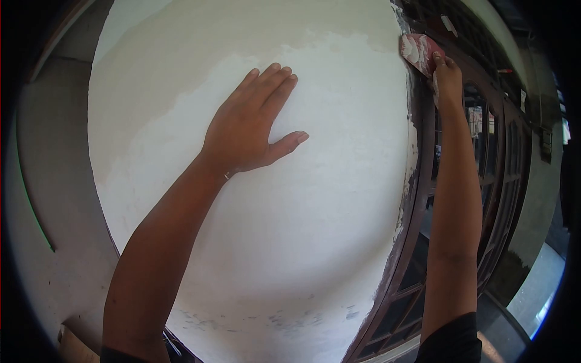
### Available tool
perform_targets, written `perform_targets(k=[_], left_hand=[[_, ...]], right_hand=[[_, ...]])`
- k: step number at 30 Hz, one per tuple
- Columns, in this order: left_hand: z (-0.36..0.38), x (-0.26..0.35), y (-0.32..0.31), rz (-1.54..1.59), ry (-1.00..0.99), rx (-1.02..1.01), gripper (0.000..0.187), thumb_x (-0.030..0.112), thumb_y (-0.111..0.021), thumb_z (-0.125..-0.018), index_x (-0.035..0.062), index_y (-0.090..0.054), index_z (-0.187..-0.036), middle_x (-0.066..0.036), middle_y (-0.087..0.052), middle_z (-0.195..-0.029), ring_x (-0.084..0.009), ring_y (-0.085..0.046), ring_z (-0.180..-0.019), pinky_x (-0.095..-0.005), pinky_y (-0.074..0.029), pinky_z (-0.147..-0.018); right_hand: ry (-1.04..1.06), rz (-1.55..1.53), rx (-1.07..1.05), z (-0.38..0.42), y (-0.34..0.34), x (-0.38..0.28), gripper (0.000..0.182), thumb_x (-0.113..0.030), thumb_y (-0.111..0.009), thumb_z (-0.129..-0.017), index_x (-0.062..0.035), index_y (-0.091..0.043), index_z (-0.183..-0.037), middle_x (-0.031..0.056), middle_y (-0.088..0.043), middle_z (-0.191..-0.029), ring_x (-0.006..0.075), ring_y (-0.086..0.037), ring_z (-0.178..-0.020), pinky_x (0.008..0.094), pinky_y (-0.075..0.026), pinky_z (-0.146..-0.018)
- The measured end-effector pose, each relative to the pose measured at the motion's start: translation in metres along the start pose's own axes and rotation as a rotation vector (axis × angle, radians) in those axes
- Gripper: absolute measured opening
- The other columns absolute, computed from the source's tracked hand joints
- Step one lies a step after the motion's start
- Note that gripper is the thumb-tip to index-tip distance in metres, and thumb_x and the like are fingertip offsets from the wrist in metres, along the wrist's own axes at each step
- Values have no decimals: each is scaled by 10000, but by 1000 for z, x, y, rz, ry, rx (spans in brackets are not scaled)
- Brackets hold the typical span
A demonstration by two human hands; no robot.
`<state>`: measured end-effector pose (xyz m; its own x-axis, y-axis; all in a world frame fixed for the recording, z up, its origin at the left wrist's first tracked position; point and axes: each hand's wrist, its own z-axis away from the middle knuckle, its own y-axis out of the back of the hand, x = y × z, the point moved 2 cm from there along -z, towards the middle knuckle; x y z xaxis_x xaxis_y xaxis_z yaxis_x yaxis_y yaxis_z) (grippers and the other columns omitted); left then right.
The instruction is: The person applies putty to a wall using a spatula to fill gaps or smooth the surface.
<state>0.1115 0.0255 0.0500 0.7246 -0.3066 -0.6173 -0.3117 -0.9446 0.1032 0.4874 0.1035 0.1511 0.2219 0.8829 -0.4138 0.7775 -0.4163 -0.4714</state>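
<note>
My left hand (251,118) rests against the white wall surface (339,181), fingers together and stretched out, thumb apart, holding nothing. A small white smear marks its wrist. At the upper right, my right hand (448,75) grips a red putty scraper (420,53) whose blade is streaked with white putty. The scraper is at the wall's right edge, beside the dark wooden frame (426,163). My fingers partly hide its near end. Along that edge runs a rough strip of white putty (409,154). Higher up, the wall shows a beige-grey patch (181,45).
Dark wooden window panels with glass panes (478,121) stand right of the wall. A grey wall (63,151) with a thin green line (30,193) is on the left. A brown board or box (75,345) sits at the lower left. Dark smudges (278,319) mark the wall's lower part.
</note>
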Motion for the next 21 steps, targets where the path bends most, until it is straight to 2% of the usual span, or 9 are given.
perform_targets(k=[4, 6, 9, 10, 12, 15, 17, 19, 21], left_hand=[[0, 0, 0, -3, -8, -2, 699, 342, -705, -840, -29, -482, -1388, -156, -500, -1435, -323, -419, -1386, -468, -319, -1166], [0, -1, 0, -2, -17, 3, 697, 347, -702, -843, -28, -482, -1388, -156, -501, -1433, -323, -421, -1385, -468, -319, -1166], [0, 1, -1, -1, -8, 8, 695, 352, -699, -846, -28, -483, -1387, -155, -503, -1431, -324, -421, -1384, -468, -321, -1164], [0, 1, 0, -2, 2, 5, 695, 353, -699, -846, -28, -484, -1386, -155, -503, -1430, -324, -420, -1385, -468, -323, -1164], [0, 0, 0, -9, 1, 3, 698, 353, -701, -844, -25, -482, -1389, -153, -502, -1432, -323, -419, -1386, -468, -323, -1163], [0, 0, 0, -11, -2, -1, 703, 353, -703, -841, -22, -481, -1391, -150, -501, -1434, -320, -417, -1388, -469, -325, -1163], [-1, 1, 0, -7, -7, -2, 704, 354, -704, -839, -23, -482, -1391, -148, -500, -1434, -320, -417, -1388, -470, -326, -1162], [-1, 1, 0, -16, -4, -12, 710, 358, -706, -836, -24, -481, -1391, -147, -498, -1436, -317, -417, -1388, -469, -324, -1164], [-1, 1, 0, -13, -6, -7, 712, 359, -707, -834, -25, -482, -1390, -149, -499, -1435, -317, -419, -1386, -470, -324, -1163]], right_hand=[[68, 34, -62, 6, -11, -8, 392, -287, -591, -973, 77, -647, -1107, 199, -707, -957, 292, -678, -898, 370, -495, -808], [440, 374, -38, -6, -14, -1, 366, -265, -594, -973, 69, -653, -1110, 143, -689, -899, 204, -641, -808, 333, -493, -736], [337, 307, 30, -20, 1, 12, 354, -257, -593, -973, 62, -653, -1114, 113, -667, -864, 162, -604, -759, 314, -485, -692], [337, 306, 28, -15, 1, 8, 354, -257, -593, -973, 62, -653, -1114, 113, -667, -864, 162, -604, -759, 314, -485, -692], [89, -12, -15, -7, 2, 4, 361, -264, -587, -977, 63, -650, -1117, 125, -673, -879, 172, -614, -767, 320, -487, -702], [93, 25, -92, 10, -18, -16, 356, -261, -577, -982, 57, -650, -1122, 118, -668, -891, 162, -604, -756, 313, -483, -690], [134, 84, -138, 3, -34, -18, 368, -273, -573, -985, 58, -644, -1129, 149, -687, -933, 201, -640, -805, 334, -494, -738], [382, 192, -105, -3, -47, -18, 408, -315, -577, -986, 47, -645, -1161, 128, -685, -946, 184, -611, -821, 325, -481, -769], [416, 366, -55, -8, -39, -17, 414, -304, -576, -985, 71, -642, -1149, 173, -699, -1009, 232, -645, -897, 345, -469, -858]])
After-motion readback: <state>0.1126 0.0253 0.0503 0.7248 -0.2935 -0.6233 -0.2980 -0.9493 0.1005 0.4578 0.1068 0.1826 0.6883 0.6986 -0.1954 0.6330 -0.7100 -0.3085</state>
